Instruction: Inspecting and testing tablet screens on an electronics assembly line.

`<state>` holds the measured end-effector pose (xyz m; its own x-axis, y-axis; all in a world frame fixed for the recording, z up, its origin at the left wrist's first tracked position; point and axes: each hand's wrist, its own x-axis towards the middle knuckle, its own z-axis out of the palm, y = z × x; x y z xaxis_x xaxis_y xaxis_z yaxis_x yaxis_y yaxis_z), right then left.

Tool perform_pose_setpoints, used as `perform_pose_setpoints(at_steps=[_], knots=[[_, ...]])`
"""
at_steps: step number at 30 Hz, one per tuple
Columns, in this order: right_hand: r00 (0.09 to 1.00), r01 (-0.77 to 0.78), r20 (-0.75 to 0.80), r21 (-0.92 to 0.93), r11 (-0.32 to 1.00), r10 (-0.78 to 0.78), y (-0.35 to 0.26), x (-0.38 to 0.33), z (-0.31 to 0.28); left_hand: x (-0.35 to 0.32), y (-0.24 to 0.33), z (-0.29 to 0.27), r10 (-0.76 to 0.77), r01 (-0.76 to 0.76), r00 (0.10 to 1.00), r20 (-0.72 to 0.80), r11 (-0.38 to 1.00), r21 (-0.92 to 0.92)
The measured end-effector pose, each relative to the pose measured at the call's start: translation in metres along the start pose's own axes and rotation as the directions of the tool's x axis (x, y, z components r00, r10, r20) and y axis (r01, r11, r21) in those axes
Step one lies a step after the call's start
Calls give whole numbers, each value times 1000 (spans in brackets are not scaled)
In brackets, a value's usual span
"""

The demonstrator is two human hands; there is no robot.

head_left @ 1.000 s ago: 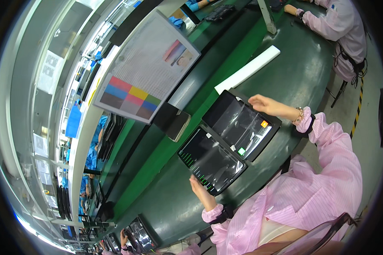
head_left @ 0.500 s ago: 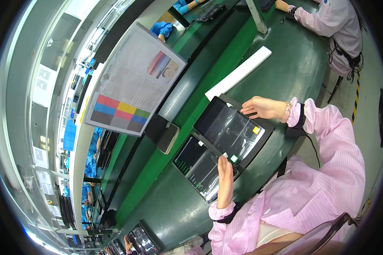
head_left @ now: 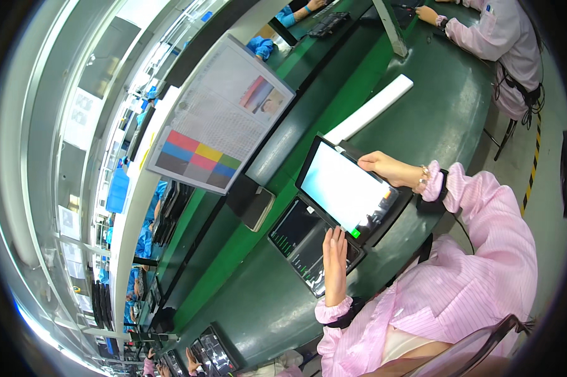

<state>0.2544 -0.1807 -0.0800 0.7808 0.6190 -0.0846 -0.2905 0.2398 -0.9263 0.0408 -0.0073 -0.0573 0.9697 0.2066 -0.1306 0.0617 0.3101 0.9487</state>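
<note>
A tablet (head_left: 340,182) with a bright white screen lies in a dark tray (head_left: 393,217) before me. Close to its near left corner shows a small bright green patch (head_left: 356,233). My right hand (head_left: 387,168) is closed at the tablet's right edge, its fingertips bent against the rim. Beside it on the left lies a second tablet (head_left: 290,231), dark-screened with rows of green marks and a glossy film. My left hand (head_left: 335,259) is upright over that dark tablet's near right part, fingers stretched out and holding nothing; whether it touches is unclear.
A long white bar (head_left: 374,107) lies beyond the tablets on the green bench (head_left: 447,100). Left of it stand a dark stack of flat pieces (head_left: 252,204) and a hanging instruction sheet (head_left: 227,113) with coloured squares. A co-worker in pink (head_left: 484,38) sits at far right.
The tablet's screen has turned from dark to bright white. My right hand's fingers have bent in from stretched out to the tablet's edge. The whole view has shifted slightly.
</note>
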Motion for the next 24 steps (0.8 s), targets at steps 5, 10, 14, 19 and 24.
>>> perform_pose_setpoints(at_steps=[5,10,14,19,24], knots=[[994,103,14,226,969,-109,-37,-49,47,-5,-1,-9,286,-286,947,-146,958,23],[928,231,338,-190,954,-157,-55,-78,70,-20,3,-8,246,-339,934,-261,842,-420],[849,473,364,-205,857,-382,-73,-68,93,-42,4,-25,346,-418,904,-252,840,-346],[758,652,213,-280,704,-617,-104,-57,135,-67,12,-27,388,-456,879,-279,855,-248],[649,742,106,-308,596,-753,-104,-55,156,-71,15,-28,436,-513,844,-311,826,-234]])
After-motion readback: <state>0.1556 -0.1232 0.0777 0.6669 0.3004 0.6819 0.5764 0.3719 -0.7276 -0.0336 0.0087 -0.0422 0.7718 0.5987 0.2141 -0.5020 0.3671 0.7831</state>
